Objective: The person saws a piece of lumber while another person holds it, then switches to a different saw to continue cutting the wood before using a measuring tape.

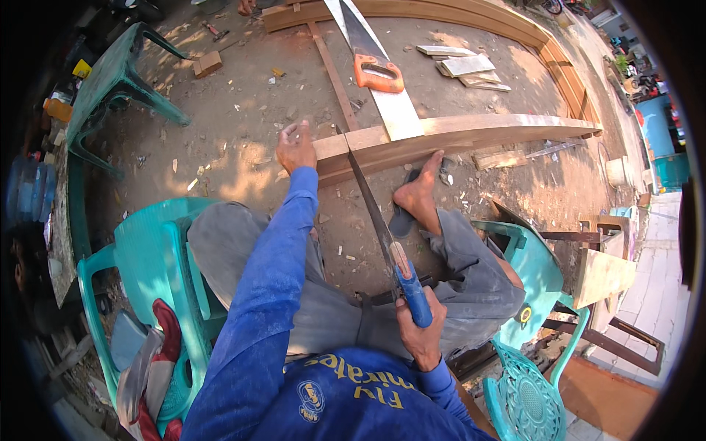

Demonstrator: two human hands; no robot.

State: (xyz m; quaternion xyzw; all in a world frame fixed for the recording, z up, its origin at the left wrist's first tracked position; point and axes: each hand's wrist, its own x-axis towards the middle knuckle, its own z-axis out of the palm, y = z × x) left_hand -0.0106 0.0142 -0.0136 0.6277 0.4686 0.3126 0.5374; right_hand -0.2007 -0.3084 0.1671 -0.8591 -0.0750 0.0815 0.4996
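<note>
My right hand [422, 323] is wrapped round the blue, worn handle of a handsaw [373, 203]. Its blade points away from me, with the tip at a cut line near the left end of a long wooden beam [471, 134]. At that left end, my left hand [296, 151] grips the wood with bent fingers; part of the grip is hidden. My bare foot [421, 192] is just under the beam's near side. A second handsaw [377, 72] with an orange handle lies on a pale board [398, 116], which rests across the beam.
More long timbers [412, 9] form a frame at the far side and right. Offcuts [468, 67] lie on the dirt inside it. Green plastic chairs [151, 242] flank me, the left one holding cloth. A green table [110, 81] stands far left, wooden pieces [604, 278] at right.
</note>
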